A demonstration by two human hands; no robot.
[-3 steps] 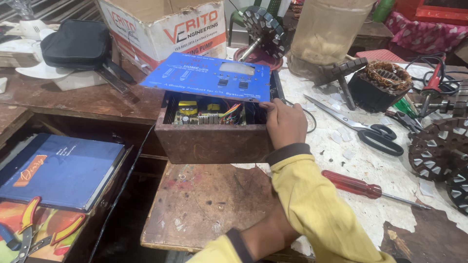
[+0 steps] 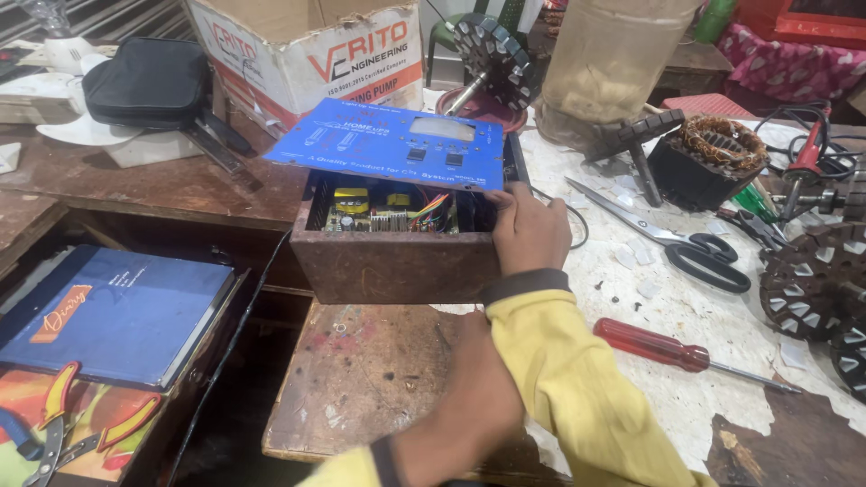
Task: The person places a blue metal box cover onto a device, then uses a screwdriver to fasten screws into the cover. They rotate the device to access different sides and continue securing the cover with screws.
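Right hand [image 2: 530, 230] reaches forward in a yellow sleeve, fingers curled on the right edge of the brown metal box [image 2: 394, 261] at the table [image 2: 686, 307] edge. Left hand [image 2: 474, 419] low, grip unclear. Blue front panel [image 2: 390, 144] tilted open above the box, circuit board [image 2: 383, 215] exposed. White-red cardboard carton [image 2: 316, 54] behind.

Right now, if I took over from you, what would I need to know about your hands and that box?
Right hand: grips the right wall of the brown box at the bench edge.
Left hand: lower, over the rusty board; its fingers are hidden under the right sleeve.
Done: the blue front panel sits lifted and tilted over the box, with the circuit board showing.
Left: the panel is not back on. The red screwdriver lies untouched to the right.
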